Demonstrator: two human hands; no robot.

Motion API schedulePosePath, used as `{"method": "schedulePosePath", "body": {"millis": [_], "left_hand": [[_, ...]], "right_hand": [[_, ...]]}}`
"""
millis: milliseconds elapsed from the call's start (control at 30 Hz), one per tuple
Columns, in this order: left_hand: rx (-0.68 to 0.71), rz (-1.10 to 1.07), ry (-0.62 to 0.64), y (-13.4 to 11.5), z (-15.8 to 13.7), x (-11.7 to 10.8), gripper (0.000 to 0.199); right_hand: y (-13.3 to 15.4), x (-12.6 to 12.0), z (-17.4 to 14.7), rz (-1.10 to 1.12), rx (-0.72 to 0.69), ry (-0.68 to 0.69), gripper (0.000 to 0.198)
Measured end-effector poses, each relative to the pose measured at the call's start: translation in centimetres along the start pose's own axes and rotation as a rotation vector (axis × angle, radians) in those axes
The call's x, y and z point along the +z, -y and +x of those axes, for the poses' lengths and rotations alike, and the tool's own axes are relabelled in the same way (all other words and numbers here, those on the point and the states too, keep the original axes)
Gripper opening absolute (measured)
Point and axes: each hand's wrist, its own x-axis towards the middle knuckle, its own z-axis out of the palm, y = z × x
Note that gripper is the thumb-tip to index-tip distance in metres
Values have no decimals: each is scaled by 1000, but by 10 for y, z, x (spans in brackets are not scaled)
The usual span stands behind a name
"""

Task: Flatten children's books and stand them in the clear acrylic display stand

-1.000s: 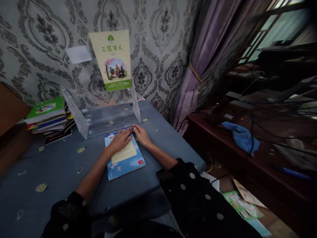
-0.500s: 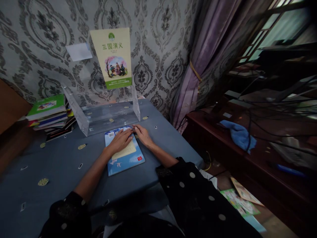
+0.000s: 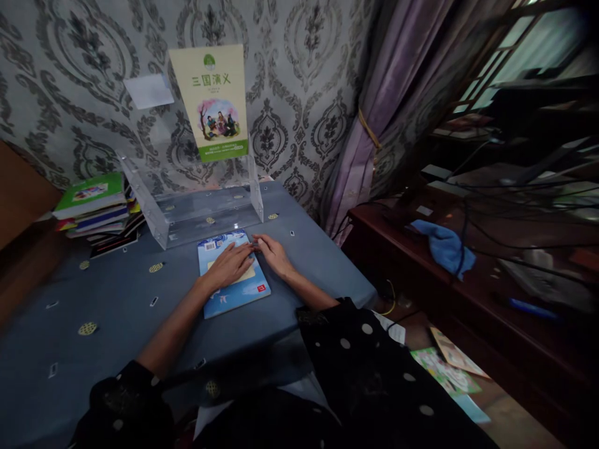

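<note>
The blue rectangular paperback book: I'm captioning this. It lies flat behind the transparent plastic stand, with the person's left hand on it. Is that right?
Not behind: in the head view, the blue paperback book lies flat in front of the transparent plastic stand, with the person's left hand on it.

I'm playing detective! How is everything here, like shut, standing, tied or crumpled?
Blue book: closed, lying flat
Left hand: palm down on the blue book
Right hand: fingers bent, by the book's right edge
Cream-and-green book: upright, front cover showing
Clear stand: standing
Book pile: stacked unevenly
Purple curtain: tied back
Blue cloth: crumpled
</note>
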Motion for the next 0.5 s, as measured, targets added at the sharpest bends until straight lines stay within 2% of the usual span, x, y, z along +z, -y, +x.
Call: {"method": "schedulePosePath", "body": {"millis": [500], "left_hand": [[46, 20, 53, -48, -35, -1, 51]], "right_hand": [[30, -17, -63, 49, 24, 47, 43]]}}
